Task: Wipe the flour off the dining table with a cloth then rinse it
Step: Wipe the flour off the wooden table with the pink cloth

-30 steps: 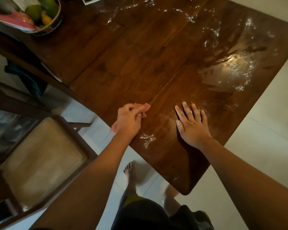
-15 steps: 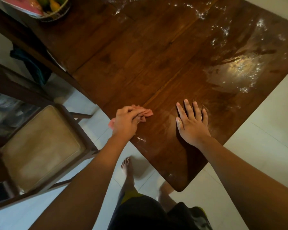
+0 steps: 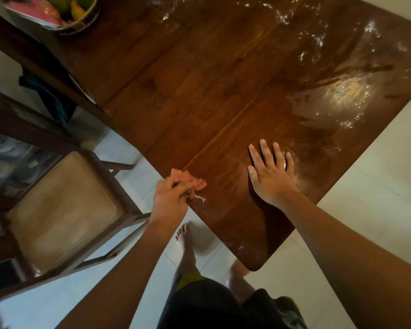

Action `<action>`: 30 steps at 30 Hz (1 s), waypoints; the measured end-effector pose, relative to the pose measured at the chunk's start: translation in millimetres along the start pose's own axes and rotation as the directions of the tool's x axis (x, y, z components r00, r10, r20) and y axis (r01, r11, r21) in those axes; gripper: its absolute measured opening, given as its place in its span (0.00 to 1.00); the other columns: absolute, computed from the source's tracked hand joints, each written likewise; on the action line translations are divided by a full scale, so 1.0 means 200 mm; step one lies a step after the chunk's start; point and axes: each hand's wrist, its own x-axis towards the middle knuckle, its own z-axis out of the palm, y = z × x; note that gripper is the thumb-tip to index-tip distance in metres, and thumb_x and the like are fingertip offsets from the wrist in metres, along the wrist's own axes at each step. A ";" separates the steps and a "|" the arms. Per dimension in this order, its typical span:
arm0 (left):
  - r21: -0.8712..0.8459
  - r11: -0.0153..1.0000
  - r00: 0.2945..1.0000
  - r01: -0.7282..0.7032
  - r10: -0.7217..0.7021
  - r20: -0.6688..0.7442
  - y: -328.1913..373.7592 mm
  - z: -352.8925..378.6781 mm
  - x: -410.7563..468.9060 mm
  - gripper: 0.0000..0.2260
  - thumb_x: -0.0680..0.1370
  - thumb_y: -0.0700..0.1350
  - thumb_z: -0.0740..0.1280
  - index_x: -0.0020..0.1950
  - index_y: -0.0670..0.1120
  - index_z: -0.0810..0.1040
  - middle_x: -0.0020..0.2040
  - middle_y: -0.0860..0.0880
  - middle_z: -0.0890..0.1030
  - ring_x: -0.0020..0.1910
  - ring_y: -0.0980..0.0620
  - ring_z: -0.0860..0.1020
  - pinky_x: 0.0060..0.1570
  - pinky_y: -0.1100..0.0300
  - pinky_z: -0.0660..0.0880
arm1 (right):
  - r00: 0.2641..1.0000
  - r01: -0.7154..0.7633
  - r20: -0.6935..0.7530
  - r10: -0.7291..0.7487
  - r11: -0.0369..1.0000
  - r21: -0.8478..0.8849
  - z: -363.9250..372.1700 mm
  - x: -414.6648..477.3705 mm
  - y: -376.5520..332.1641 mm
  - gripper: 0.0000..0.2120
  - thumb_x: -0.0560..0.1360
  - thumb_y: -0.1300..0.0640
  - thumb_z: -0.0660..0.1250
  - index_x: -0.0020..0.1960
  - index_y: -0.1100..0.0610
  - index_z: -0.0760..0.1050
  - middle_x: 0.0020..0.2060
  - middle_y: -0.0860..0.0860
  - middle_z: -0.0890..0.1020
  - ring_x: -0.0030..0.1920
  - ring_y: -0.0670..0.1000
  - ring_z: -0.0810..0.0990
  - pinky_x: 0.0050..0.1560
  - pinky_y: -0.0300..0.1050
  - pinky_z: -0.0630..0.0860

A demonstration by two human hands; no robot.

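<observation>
dragging the crumpled pink cloth back to the near edge of the dark brown wooden dining table, my left hand is clenched round it, knuckles already past the rim. what changed: the white flour smear beside the cloth was a wider splash a second ago, now it's a thin trace just touching the cloth, so i judge this stroke is lifting flour. the cloth itself has slid from further in on the wood out to the edge. right hand lies flat, fingers straight, pressing the tabletop, grasping nothing, same spot as before. big flour patch near the far right corner and specks along the far side not wiped yet, so early in the task, rinse not started. wicker fruit basket and cushioned wooden chair sit to the left.
</observation>
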 end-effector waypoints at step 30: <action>0.095 0.916 0.803 -0.389 0.287 0.522 -0.09 -0.06 0.14 0.22 0.70 0.34 0.76 0.53 0.61 0.84 0.58 0.54 0.80 0.59 0.52 0.74 0.55 0.58 0.75 | 0.999 0.011 -0.033 -0.011 1.000 -0.007 0.01 0.00 0.00 0.27 0.83 0.42 0.38 0.81 0.44 0.37 0.81 0.49 0.38 0.80 0.56 0.35 0.75 0.60 0.33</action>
